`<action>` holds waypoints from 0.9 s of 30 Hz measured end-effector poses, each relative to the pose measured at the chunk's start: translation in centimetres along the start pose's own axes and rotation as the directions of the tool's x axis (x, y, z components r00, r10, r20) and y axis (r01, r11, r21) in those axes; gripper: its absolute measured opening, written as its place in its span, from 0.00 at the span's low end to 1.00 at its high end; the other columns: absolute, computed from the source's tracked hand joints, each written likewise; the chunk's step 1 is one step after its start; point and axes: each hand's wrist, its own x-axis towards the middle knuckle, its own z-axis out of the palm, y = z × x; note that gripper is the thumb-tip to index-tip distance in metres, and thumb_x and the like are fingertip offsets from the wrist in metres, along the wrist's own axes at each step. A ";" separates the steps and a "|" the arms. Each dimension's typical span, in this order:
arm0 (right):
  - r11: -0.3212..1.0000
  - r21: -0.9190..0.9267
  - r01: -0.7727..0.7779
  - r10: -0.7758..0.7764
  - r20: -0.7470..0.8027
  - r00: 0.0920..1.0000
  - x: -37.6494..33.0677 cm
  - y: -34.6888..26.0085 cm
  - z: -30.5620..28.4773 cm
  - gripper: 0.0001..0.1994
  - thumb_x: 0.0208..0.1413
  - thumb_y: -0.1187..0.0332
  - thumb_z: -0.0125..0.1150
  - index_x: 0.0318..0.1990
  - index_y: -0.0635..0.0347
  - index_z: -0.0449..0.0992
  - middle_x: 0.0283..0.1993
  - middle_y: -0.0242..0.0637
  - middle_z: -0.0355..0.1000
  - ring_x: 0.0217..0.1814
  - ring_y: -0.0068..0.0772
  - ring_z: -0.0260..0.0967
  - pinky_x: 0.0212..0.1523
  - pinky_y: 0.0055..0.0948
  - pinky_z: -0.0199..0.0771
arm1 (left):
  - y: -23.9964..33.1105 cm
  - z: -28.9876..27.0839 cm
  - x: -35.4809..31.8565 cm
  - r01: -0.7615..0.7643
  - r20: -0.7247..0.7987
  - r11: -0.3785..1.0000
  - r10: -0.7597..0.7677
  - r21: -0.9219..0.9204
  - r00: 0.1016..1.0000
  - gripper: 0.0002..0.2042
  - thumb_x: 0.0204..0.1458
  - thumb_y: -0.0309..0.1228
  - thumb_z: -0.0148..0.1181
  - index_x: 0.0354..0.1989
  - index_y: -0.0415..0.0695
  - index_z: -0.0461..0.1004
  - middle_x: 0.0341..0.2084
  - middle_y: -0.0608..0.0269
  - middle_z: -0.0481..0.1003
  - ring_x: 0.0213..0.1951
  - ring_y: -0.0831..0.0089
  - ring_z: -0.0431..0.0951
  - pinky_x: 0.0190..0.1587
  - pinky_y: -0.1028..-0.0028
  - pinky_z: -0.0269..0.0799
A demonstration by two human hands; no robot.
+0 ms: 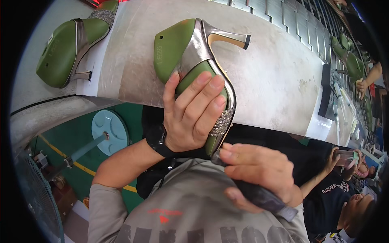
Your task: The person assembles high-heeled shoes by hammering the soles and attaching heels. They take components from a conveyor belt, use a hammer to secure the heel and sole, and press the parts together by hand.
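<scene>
My left hand (193, 109) is wrapped round a silver high-heeled shoe (199, 46) on a green shoe last (173, 48). The shoe lies on its side with the heel pointing right, and its glittering toe strap (222, 122) reaches past the near edge of the table. In my right hand (259, 172) is a dark-handled hand tool (262, 198), gripped in the closed fingers. The tool's front end is at the toe tip of the shoe; its exact form there is hidden by my fingers.
A matching shoe on a green last (58, 54) lies at the left. Metal conveyor slats (279, 16) run along the far side, with more shoes (352, 65) at the right. A co-worker's hands (336, 160) hold a clear item. Below left are a blue round stool (109, 131) and a fan (38, 194).
</scene>
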 end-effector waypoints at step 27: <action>0.760 0.418 -0.497 0.552 -0.011 0.834 5.8 0.5 -4.8 0.13 0.60 0.74 0.71 0.48 0.74 0.77 0.53 0.65 0.81 0.59 0.54 0.82 0.61 0.45 0.83 | 0.7 1.1 -0.6 0.110 -0.148 0.992 -0.118 -0.058 0.982 0.17 0.67 0.37 0.60 0.62 0.55 0.68 0.62 0.72 0.75 0.66 0.70 0.75 0.73 0.35 0.56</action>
